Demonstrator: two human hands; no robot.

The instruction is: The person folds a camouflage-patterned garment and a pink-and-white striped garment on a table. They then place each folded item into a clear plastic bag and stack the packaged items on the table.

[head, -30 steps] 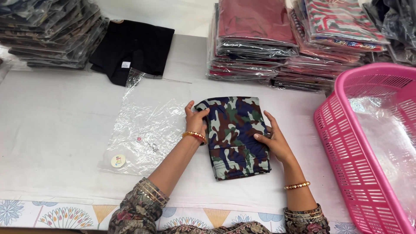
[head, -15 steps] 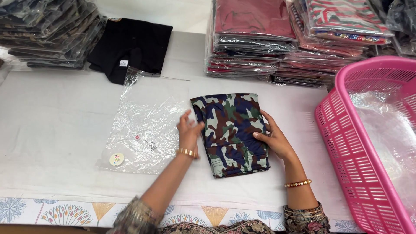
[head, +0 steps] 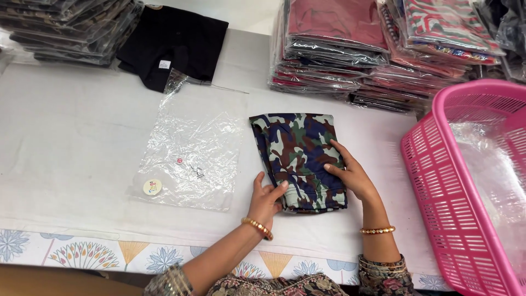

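A folded camouflage garment (head: 296,148) in blue, green and white lies flat on the white table (head: 71,142). My left hand (head: 265,198) rests at its near left corner, fingers on the lower edge. My right hand (head: 350,172) lies flat on the garment's right side, fingers spread over the cloth. A clear plastic bag (head: 192,148) with a round sticker lies just left of the garment, beside my left hand.
A pink plastic basket (head: 438,181) lined with clear plastic stands at the right. Stacks of bagged garments (head: 350,49) fill the back right and more stacks (head: 60,27) the back left. A black garment (head: 175,44) lies at the back.
My left hand slid down the garment's left edge to its near corner. My right hand stayed on the right side. The garment shifted slightly.
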